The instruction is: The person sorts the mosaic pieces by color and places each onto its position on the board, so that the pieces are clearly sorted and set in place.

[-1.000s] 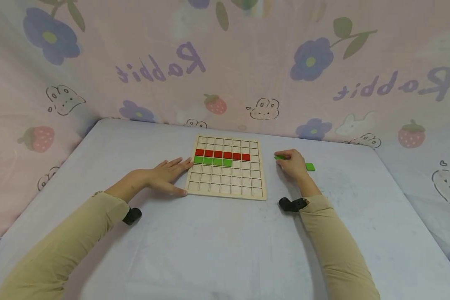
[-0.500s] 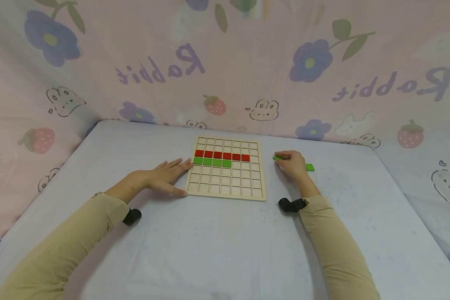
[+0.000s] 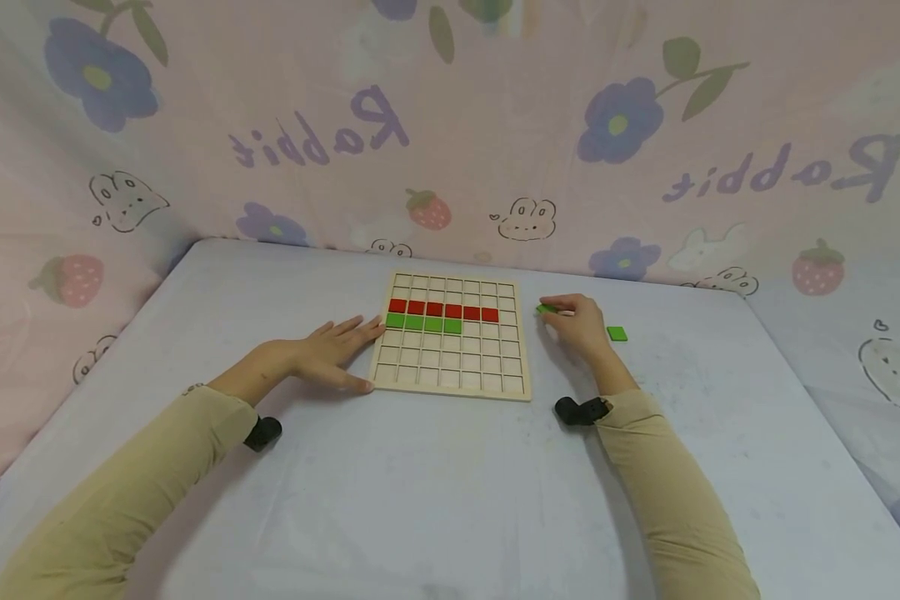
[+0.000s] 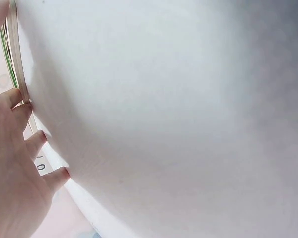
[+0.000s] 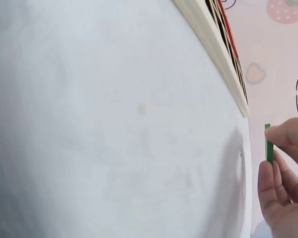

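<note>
A light wooden grid board (image 3: 450,364) lies flat on the table. One row of it holds several red tiles (image 3: 434,309), and the row just nearer holds several green tiles (image 3: 414,322) from the left side on. My left hand (image 3: 330,354) is spread, its fingertips and thumb touching the board's left edge. In the left wrist view that hand (image 4: 12,163) shows its fingers against the rim. Right of the board, my right hand (image 3: 579,323) pinches a green tile (image 5: 269,144) between thumb and fingers, raised off the table. Another green tile (image 3: 617,333) lies just right of that hand.
White cloth covers the table (image 3: 420,492). A patterned curtain (image 3: 450,125) with flowers and rabbits hangs behind its far edge. Each wrist carries a black camera mount, one at the left sleeve (image 3: 262,433) and one at the right (image 3: 581,411).
My right hand has moved slightly left toward the board with the green tile in its fingers, leaving the loose tile fully visible. The left hand stays at the board's edge.
</note>
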The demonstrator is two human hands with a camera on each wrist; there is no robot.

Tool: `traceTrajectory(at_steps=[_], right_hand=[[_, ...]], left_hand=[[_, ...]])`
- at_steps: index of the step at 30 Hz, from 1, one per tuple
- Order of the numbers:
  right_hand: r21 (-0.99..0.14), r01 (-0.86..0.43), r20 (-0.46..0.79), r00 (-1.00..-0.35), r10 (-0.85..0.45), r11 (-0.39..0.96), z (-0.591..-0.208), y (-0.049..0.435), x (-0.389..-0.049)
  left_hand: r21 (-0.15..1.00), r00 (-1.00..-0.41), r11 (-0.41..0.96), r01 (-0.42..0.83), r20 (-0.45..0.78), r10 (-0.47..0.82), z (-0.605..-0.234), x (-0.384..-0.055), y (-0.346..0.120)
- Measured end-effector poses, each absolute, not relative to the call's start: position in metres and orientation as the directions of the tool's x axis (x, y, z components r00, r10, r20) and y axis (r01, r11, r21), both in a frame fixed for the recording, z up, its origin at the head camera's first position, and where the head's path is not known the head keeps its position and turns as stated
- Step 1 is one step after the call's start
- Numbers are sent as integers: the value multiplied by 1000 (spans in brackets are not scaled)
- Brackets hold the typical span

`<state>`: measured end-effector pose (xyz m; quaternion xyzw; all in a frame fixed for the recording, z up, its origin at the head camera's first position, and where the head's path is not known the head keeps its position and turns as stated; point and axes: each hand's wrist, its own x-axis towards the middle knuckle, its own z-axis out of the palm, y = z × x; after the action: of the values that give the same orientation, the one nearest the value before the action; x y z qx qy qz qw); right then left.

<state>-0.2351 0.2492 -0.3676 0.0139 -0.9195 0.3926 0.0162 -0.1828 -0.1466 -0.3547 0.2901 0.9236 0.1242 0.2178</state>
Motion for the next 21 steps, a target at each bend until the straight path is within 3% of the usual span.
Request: traceTrajectory(at_steps=[21], right_hand=[[-780,-217,144,-975,-169,586,-366,232,-233]], left_hand=[[355,-736,798,487,-325,594,-359,-186,-149]])
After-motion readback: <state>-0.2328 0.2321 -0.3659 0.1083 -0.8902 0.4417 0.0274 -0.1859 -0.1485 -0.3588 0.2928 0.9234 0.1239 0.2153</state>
